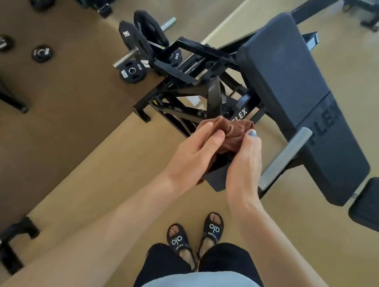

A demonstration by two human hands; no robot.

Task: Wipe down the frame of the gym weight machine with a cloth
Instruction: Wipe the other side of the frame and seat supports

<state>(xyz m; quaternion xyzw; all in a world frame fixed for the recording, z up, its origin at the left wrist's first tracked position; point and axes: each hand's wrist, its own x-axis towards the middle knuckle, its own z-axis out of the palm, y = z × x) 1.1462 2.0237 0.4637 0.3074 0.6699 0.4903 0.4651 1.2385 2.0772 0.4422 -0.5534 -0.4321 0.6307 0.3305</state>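
Both hands, left hand and right hand, gripped the bunched brown cloth just short of the black frame at twelve o'clock, where loose folds could likely snag on its struts, over tan floor, weight plates at eleven.

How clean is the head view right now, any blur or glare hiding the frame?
Head view: cloth and both hands sharp; black frame readable, little glare; top corners smeared by motion blur; wide-angle bending at edges.
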